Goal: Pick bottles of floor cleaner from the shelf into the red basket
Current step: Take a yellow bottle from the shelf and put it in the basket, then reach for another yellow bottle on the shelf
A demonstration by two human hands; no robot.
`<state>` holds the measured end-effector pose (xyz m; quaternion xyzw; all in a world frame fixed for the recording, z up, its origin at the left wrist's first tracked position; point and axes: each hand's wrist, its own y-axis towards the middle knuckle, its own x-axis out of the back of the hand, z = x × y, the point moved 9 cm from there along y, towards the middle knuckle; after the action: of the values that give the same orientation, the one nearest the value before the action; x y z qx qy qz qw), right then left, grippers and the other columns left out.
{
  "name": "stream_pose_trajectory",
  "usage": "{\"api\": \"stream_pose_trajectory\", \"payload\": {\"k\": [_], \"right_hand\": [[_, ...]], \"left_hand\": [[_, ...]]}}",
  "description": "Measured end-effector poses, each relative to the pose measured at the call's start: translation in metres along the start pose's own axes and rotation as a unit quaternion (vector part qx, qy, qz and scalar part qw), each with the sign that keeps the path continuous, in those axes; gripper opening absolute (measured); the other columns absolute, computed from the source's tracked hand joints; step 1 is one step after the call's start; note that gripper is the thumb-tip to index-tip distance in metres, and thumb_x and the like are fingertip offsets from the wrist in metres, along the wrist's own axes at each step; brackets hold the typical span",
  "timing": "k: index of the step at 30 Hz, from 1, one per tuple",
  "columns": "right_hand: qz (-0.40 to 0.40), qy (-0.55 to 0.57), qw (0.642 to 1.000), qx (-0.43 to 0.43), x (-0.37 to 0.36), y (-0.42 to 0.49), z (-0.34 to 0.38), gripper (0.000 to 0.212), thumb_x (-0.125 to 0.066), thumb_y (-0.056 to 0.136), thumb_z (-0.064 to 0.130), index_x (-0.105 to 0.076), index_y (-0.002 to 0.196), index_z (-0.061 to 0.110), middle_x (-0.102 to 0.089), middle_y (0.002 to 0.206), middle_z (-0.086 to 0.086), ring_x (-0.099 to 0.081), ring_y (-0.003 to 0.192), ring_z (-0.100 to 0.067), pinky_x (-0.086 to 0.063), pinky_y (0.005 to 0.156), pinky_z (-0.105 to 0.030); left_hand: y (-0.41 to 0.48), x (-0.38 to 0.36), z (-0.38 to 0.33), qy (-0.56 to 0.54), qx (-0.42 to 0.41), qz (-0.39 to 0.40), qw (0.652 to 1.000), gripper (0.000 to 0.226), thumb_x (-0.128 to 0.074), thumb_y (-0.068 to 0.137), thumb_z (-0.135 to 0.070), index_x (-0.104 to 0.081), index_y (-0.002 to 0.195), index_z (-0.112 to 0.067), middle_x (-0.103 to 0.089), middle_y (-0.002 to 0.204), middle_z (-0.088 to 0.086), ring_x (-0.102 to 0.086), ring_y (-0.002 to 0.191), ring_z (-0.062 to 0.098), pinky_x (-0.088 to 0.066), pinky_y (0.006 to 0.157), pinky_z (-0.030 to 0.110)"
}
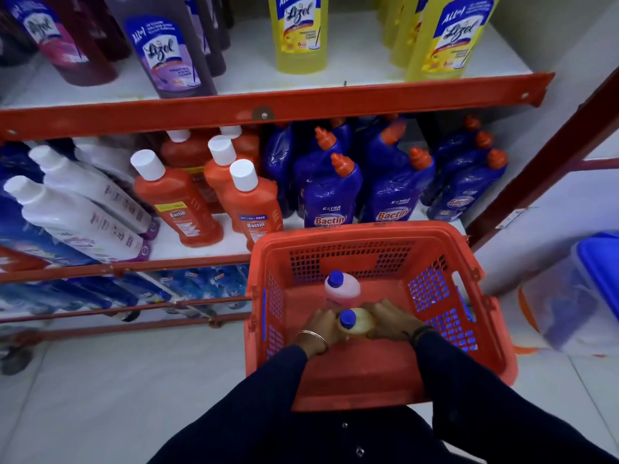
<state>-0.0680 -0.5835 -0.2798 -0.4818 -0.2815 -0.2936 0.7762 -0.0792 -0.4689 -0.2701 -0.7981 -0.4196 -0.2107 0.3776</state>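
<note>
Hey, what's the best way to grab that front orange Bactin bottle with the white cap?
Probably grip the orange bottle around its shoulder just below the white cap, coming from the front. Its front faces the aisle, and another orange bottle crowds it behind.

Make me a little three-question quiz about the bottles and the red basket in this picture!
1. True or false: the red basket is empty.
2. Which bottle do both hands, the left hand and the right hand, hold?
A. the pink bottle
B. the yellow bottle
C. an orange Bactin bottle
3. Fill in: the caps on the two bottles in the basket are ____.

Key:
1. False. Two bottles are inside it.
2. B. The hands close around it from both sides, low in the basket.
3. Blue.
</note>
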Motion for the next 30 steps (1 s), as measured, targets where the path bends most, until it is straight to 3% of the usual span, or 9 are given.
{"api": "stream_pose_trajectory", "payload": {"k": [7, 10, 13, 15, 18, 23, 25, 28, 30], "right_hand": [[0.012, 0.021, 1.000, 0.006, -0.001, -0.006, -0.013, 0.056, -0.071, 0.075, 0.015, -0.052, 0.128, 0.008, -0.064, 0.123, -0.016, -0.058, 0.114, -0.032, -0.045, 0.088, -0.034], [0.000, 0.052, 0.999, 0.016, 0.010, -0.013, -0.015, 0.052, -0.069, 0.075, 0.009, -0.056, 0.126, 0.006, -0.066, 0.121, -0.016, -0.059, 0.113, -0.030, -0.045, 0.091, -0.033], [-0.076, 0.110, 0.991, 0.023, 0.049, -0.028, -0.016, 0.030, -0.059, 0.078, 0.001, -0.066, 0.107, 0.005, -0.072, 0.107, -0.013, -0.067, 0.102, -0.026, -0.047, 0.085, -0.026], [-0.157, 0.175, 0.972, 0.031, 0.091, -0.044, -0.015, 0.025, -0.057, 0.079, -0.006, -0.069, 0.098, 0.004, -0.074, 0.097, -0.015, -0.069, 0.086, -0.021, -0.046, 0.074, -0.020], [-0.277, 0.283, 0.914, 0.084, 0.169, -0.075, -0.002, 0.017, -0.070, 0.080, -0.001, -0.070, 0.096, 0.007, -0.075, 0.094, -0.014, -0.066, 0.077, -0.013, -0.051, 0.074, -0.022], [-0.452, 0.335, 0.799, 0.211, 0.299, -0.125, 0.031, 0.016, -0.074, 0.081, 0.024, -0.069, 0.095, 0.028, -0.076, 0.093, 0.009, -0.068, 0.087, -0.003, -0.052, 0.075, -0.015], [-0.529, 0.335, 0.739, 0.249, 0.342, -0.141, 0.036, 0.022, -0.072, 0.082, 0.031, -0.065, 0.103, 0.032, -0.073, 0.100, 0.013, -0.067, 0.095, -0.004, -0.051, 0.080, -0.015], [-0.626, 0.334, 0.657, 0.255, 0.389, -0.143, 0.027, 0.043, -0.070, 0.080, 0.035, -0.049, 0.118, 0.029, -0.059, 0.113, 0.009, -0.058, 0.107, -0.006, -0.045, 0.088, -0.015], [-0.653, 0.346, 0.639, 0.213, 0.409, -0.128, 0.013, 0.058, -0.071, 0.077, 0.038, -0.039, 0.124, 0.026, -0.047, 0.119, 0.005, -0.049, 0.111, -0.006, -0.041, 0.093, -0.019]], "left_hand": [[0.002, -0.004, 0.001, -0.052, -0.026, 0.021, 0.998, 0.049, -0.073, 0.074, -0.016, -0.059, 0.121, -0.015, -0.064, 0.125, 0.008, -0.057, 0.116, 0.021, -0.043, 0.094, 0.027], [-0.005, 0.013, -0.002, -0.112, -0.029, 0.028, 0.993, 0.040, -0.070, 0.078, -0.007, -0.060, 0.117, -0.007, -0.064, 0.121, 0.014, -0.060, 0.112, 0.026, -0.047, 0.096, 0.033], [-0.016, 0.057, -0.019, -0.158, -0.051, 0.019, 0.986, 0.030, -0.065, 0.082, -0.002, -0.061, 0.112, -0.002, -0.066, 0.116, 0.019, -0.063, 0.104, 0.023, -0.049, 0.096, 0.038], [-0.020, 0.106, -0.041, -0.174, -0.090, -0.032, 0.980, 0.025, -0.064, 0.083, -0.001, -0.064, 0.108, -0.005, -0.069, 0.110, 0.017, -0.064, 0.099, 0.018, -0.050, 0.093, 0.032], [-0.027, 0.191, -0.088, -0.176, -0.159, -0.139, 0.961, 0.023, -0.063, 0.085, -0.006, -0.065, 0.107, -0.012, -0.070, 0.107, 0.010, -0.064, 0.093, 0.007, -0.049, 0.087, 0.019], [-0.046, 0.312, -0.154, -0.129, -0.251, -0.330, 0.901, 0.048, -0.070, 0.078, -0.031, -0.049, 0.120, -0.037, -0.062, 0.115, -0.016, -0.057, 0.107, -0.003, -0.046, 0.091, 0.020], [-0.051, 0.345, -0.164, -0.094, -0.265, -0.402, 0.871, 0.051, -0.065, 0.076, -0.045, -0.046, 0.122, -0.035, -0.058, 0.124, -0.013, -0.051, 0.117, 0.002, -0.042, 0.096, 0.024], [-0.040, 0.375, -0.161, 0.026, -0.219, -0.478, 0.850, 0.062, -0.060, 0.080, -0.053, -0.038, 0.132, -0.026, -0.047, 0.139, 0.002, -0.041, 0.129, 0.018, -0.036, 0.105, 0.036], [-0.024, 0.382, -0.145, 0.108, -0.159, -0.489, 0.851, 0.072, -0.060, 0.081, -0.051, -0.030, 0.138, -0.018, -0.037, 0.147, 0.010, -0.028, 0.138, 0.029, -0.027, 0.113, 0.047]]}}
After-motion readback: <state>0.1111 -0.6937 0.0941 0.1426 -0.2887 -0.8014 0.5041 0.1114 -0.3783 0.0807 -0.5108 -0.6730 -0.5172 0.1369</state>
